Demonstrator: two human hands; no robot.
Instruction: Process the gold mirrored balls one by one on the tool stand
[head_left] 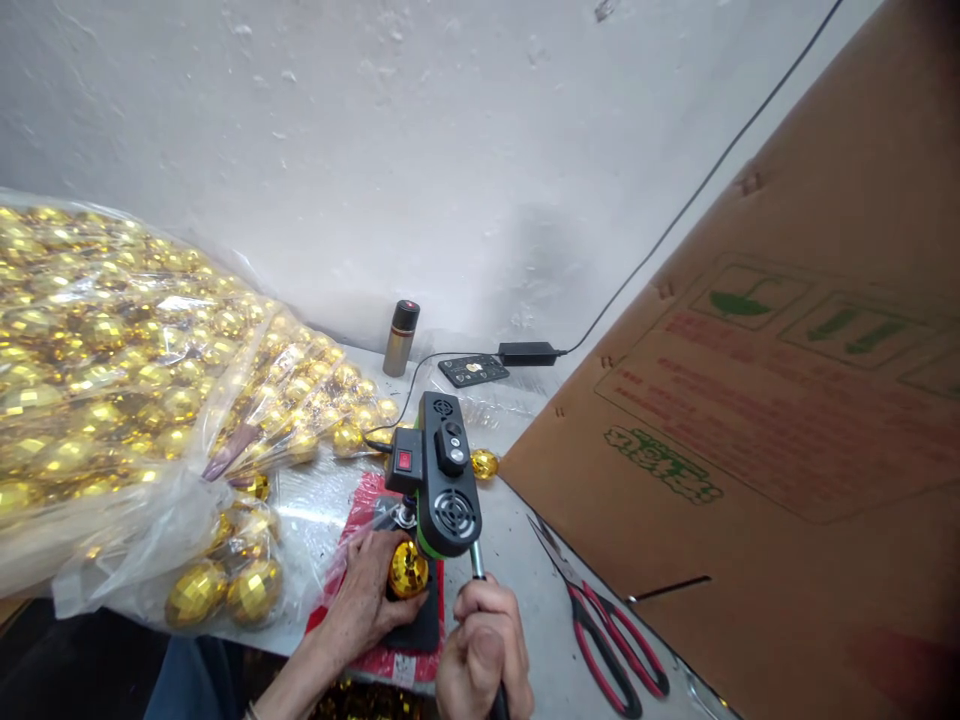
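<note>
Centrally, gold ball (pixel 409 570): faceted like a mirror ball, above the black base plate (pixel 421 630) and close to the near end of the machine head; whether it touches the head cannot be told.
Left hand (pixel 367 595): grasping the ball, fingers at its far side and thumb at its near side.
Right hand (pixel 484 650): clenched round the lever (pixel 478 560), which slants down from the machine.
Machine head (pixel 450 475): black, with round vents, green at its lower edge and a red switch (pixel 405 460) on its side box.
Red sheet (pixel 369 492): under the base plate, on the pale table (pixel 517 560).
Scissors (pixel 600 615): red-and-black handles, blades ajar, to the right beside the carton.
Loose ball (pixel 484 463): gold, between machine and carton.
Clear bag (pixel 112 330): filling the left side, packed with gold balls.
Behind the machine: a dark-capped bottle (pixel 401 340), a flat patterned item (pixel 473 370) and a black adapter (pixel 529 353) whose cable (pixel 675 215) climbs rightward.
Carton (pixel 750 420): brown, printed green and red, tilted along the right.
Wall (pixel 375 150): whitish, with flaking patches.
</note>
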